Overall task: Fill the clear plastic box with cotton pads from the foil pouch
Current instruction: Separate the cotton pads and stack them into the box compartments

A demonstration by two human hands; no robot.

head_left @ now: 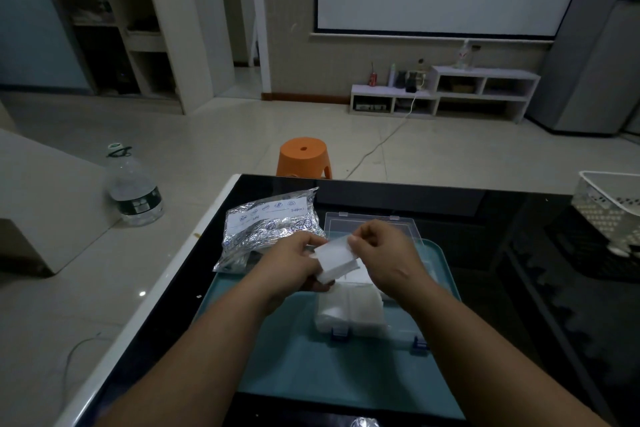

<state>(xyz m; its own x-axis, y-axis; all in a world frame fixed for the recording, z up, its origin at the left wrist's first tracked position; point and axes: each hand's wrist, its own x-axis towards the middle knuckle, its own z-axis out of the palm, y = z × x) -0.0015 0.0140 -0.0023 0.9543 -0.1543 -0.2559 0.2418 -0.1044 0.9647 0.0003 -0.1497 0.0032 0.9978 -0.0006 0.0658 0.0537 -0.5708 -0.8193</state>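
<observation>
My left hand [294,260] gripped the cotton pads [337,260], seemingly soft and light, by their side; my right hand [384,253] pinched the top edge.

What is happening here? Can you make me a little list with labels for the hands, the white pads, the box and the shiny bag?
left grip: holds a stack of cotton pads above the box
right grip: pinches the top of that stack
clear plastic box: lid open, white pads already inside
foil pouch: lying left of the box
tray: teal, under the box
</observation>
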